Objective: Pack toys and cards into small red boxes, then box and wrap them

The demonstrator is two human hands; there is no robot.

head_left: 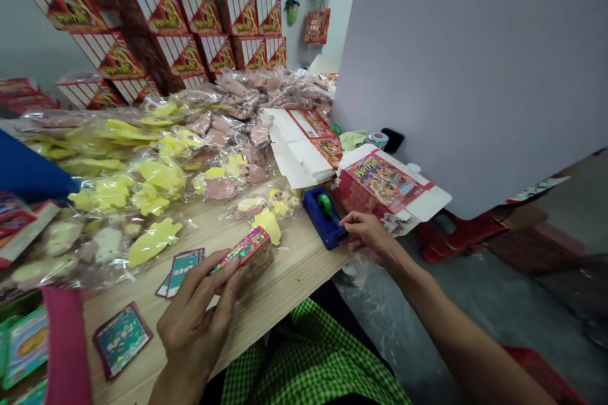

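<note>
My left hand (202,310) is closed around a small printed box (254,259) with a shiny pink and green edge, held tilted just above the wooden table. At the table's right edge stands a blue tape dispenser (319,218) with a green-cored roll of tape (325,204). My right hand (365,234) pinches at the cutting end of this dispenser, its fingertips together on the end of the tape. Left of the box lie shiny cards (185,269), and nearer to me is another card stack (122,340).
Bagged yellow and pink soft toys (156,183) are heaped across the table (285,291). Flattened cartons (304,145) lie behind the dispenser, and printed packaging (387,183) overhangs the right edge. Stacked red display boxes (190,6) stand at the back. A pink-rimmed bin (64,342) is at front left.
</note>
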